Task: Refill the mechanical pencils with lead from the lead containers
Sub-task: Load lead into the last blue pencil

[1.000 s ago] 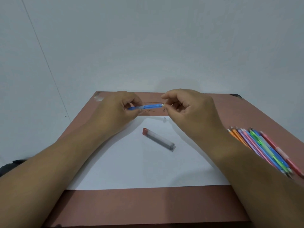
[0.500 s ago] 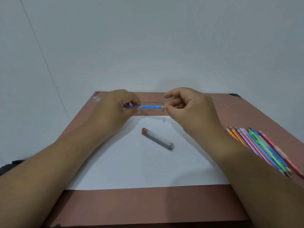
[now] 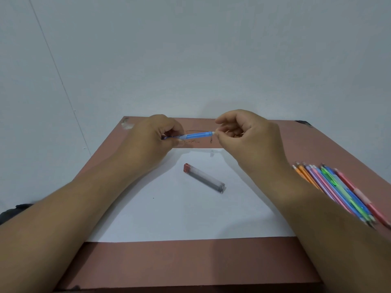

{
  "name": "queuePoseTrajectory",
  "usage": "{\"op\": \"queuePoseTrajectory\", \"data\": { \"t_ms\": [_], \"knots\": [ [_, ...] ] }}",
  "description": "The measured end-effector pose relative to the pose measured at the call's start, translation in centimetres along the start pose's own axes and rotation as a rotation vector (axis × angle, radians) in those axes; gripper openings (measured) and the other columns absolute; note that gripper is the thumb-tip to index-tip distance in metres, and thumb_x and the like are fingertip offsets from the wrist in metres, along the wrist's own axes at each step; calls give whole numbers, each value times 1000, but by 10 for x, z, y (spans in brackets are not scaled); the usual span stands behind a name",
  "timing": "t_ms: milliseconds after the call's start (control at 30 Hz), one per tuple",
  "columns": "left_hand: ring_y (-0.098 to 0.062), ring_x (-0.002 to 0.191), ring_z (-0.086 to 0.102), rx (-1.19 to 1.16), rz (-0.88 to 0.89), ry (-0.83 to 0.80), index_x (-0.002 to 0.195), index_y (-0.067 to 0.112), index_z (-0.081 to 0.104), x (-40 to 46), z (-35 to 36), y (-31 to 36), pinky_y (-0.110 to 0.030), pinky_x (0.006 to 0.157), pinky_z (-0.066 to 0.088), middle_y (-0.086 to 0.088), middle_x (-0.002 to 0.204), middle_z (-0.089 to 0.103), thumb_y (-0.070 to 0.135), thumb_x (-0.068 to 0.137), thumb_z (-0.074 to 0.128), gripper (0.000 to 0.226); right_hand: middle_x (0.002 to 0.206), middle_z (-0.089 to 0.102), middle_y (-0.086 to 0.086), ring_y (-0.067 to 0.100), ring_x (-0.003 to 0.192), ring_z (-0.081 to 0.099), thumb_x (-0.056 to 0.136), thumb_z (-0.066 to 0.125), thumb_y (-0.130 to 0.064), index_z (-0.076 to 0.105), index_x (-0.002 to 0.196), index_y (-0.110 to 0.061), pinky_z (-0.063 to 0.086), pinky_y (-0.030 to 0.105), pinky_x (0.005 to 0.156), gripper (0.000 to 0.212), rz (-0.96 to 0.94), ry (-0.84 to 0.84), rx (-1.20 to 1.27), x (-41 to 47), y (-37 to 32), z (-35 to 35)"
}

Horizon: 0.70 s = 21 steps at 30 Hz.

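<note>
A blue mechanical pencil (image 3: 195, 135) is held level above the far part of the table. My left hand (image 3: 152, 138) grips its tip end with curled fingers. My right hand (image 3: 243, 136) pinches at the pencil's white back end with thumb and forefinger; whether it holds a lead or the cap is too small to tell. A clear lead container (image 3: 204, 178) with a red cap lies on the white paper sheet (image 3: 190, 214), below and between my hands. A small clear cap (image 3: 212, 153) lies on the paper's far edge.
A bundle of several coloured mechanical pencils (image 3: 338, 187) lies at the table's right side, partly behind my right forearm. The brown table (image 3: 190, 263) ends at a pale wall. Dark lead bits (image 3: 193, 142) lie on the table beneath the held pencil.
Both hands have risen slightly away from me with the pencil. My right hand's fingers have spread a little while the pinch stays at the pencil's end.
</note>
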<state>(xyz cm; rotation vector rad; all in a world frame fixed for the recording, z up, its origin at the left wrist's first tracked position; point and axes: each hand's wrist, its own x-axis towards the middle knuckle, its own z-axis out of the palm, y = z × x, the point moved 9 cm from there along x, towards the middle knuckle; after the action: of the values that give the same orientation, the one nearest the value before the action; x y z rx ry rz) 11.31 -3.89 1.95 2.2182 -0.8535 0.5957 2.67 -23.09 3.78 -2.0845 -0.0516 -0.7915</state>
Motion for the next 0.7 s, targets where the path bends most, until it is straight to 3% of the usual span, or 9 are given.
{"op": "queuePoseTrajectory", "data": {
  "t_ms": [200, 367, 700],
  "knots": [
    [-5, 81, 61, -30, -12, 9, 82, 36, 63, 0, -1, 0, -17, 70, 48, 13, 82, 66, 5, 81, 79, 35, 82, 73, -13, 1, 75, 67, 84, 75, -8, 73, 93, -34, 54, 13, 74, 27, 14, 20, 96, 2, 1, -2],
    [-13, 83, 62, -47, -10, 7, 85, 24, 70, 0, -2, 1, -22, 74, 48, 6, 85, 68, 0, 81, 77, 25, 85, 74, -10, 4, 78, 67, 85, 74, -6, 72, 93, -34, 54, 13, 75, 29, -20, -9, 93, 2, -3, -1],
    [4, 87, 57, -16, 7, -13, 88, 23, 72, 0, -2, 5, -3, 71, 40, 15, 84, 65, 4, 83, 77, 21, 85, 73, -10, 13, 77, 66, 85, 73, -6, 75, 95, -29, 57, 26, 77, 25, -107, -23, -9, 2, -5, -2]
  ]
}}
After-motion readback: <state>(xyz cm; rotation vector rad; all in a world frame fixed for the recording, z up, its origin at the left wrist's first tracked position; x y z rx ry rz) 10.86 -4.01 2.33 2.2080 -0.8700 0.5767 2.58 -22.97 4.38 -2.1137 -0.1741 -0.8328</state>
